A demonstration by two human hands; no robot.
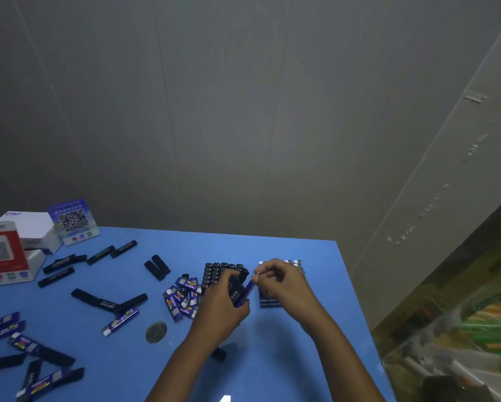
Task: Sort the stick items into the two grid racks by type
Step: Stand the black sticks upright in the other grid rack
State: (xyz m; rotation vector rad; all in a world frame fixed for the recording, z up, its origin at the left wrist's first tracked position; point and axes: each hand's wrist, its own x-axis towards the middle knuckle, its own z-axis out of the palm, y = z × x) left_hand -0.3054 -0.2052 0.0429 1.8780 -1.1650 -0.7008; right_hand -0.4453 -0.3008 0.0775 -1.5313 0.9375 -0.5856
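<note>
Two grid racks stand side by side on the blue table point(287, 338). The left rack point(214, 272) holds black sticks on end; the right rack point(294, 264) holds sticks with silver tops and is largely hidden by my right hand. My left hand point(220, 309) grips a bundle of sticks point(237, 290), black and blue, in front of the left rack. My right hand point(278, 278) pinches the silver end of a blue stick point(248, 287) that leans out of that bundle. A heap of blue printed sticks point(182, 297) lies left of the racks. Loose black sticks point(109, 301) are scattered further left.
White and red boxes point(8, 250) and a QR-code card point(73, 221) stand at the table's back left corner. A round grey disc point(156, 332) lies near the middle. More sticks point(37, 367) lie at the front left. Right of the table edge is a bin of coloured items point(475, 338).
</note>
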